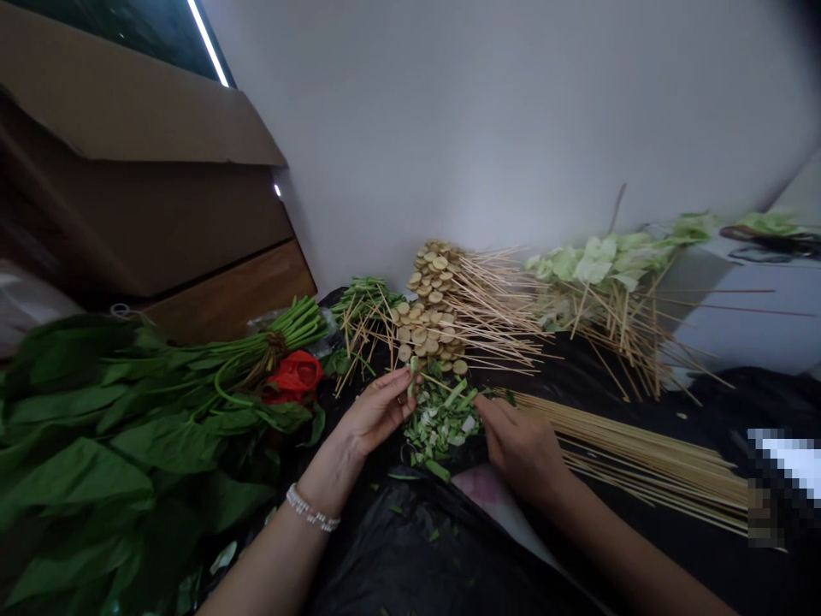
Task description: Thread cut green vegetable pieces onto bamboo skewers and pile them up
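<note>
A: What is the left hand (378, 411) doing?

B: Its fingers are pinched narrow on a short piece of green stem (414, 374), held upright at the fingertips just above the heap of cut stems (441, 421). I judge it is held that way so its end is free.

A: And the right hand (522, 445)?

B: It lies just right of the heap, knuckles up, fingers curled inward and reaching towards the cut pieces. A thin skewer (442, 387) seems to run from its fingertips towards the stem piece, but whether the fingers really grip it I cannot tell; the fingertips are turned away.

A: How does the heap look?

B: Short pale-green and darker green chunks, loosely piled on the black plastic sheet (410, 547), right between the two hands, so both reach it easily.

A: What lies around it?

B: A bundle of bare skewers (641, 458) lies to the right, close to the right hand. Behind the heap, skewers loaded with round tan slices (429, 312) fan out by the wall, and further right others carry pale leafy greens (603, 261). A tied bunch of leafy greens (128, 402) spreads on the left, stems pointing towards the middle, with a red plastic bag (295, 375) beside them. The left wrist wears a beaded bracelet (312, 510).
</note>
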Tool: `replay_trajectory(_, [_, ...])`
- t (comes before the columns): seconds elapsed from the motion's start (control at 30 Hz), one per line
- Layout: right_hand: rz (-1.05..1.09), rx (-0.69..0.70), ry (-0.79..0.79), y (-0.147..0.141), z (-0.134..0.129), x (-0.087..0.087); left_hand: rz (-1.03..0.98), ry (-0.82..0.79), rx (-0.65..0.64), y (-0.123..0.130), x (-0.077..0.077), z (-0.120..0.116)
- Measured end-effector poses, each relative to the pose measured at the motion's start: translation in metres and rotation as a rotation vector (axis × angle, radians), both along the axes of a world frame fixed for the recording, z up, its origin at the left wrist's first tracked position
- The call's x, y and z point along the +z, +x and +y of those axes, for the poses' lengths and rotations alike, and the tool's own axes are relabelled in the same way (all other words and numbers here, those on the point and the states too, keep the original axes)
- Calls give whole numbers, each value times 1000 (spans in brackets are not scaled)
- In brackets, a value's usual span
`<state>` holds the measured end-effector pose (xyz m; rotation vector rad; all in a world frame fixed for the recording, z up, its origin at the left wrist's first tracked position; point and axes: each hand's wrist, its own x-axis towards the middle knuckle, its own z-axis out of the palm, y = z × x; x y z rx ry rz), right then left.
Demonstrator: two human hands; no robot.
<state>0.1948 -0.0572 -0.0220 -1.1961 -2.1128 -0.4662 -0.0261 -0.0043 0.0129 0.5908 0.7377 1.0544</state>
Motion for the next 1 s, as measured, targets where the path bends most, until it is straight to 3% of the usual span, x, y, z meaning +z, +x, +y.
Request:
replay_trajectory(0.23, [-8,-11,-14,-2,-2,2,-29,-20,6,1,0,-1])
replay_trajectory(1.0, [-12,40,-15,-5,-6,0,139,80,-10,3,-4,-4])
